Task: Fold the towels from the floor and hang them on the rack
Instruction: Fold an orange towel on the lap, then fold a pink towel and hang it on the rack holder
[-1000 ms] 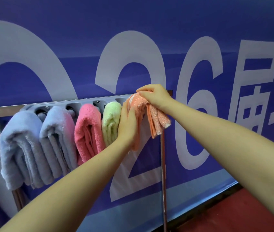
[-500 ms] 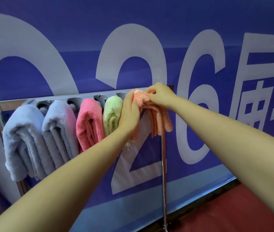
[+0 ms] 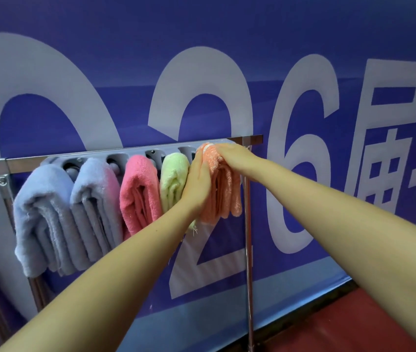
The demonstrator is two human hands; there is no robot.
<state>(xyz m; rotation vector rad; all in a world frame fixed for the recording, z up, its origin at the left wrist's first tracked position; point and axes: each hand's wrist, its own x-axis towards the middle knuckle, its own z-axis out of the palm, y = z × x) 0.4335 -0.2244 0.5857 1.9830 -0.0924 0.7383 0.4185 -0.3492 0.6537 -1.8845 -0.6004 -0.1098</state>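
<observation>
Orange towel (image 3: 223,184) at rack (image 3: 248,140) end, between hands.

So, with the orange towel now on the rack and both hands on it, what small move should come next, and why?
Probably smooth the orange towel down once, then let go with both hands. It already drapes over the rack beside the green towel, and its layers hang unevenly at the bottom. The left hand lies flat on its side; the right hand rests on its top.
</observation>
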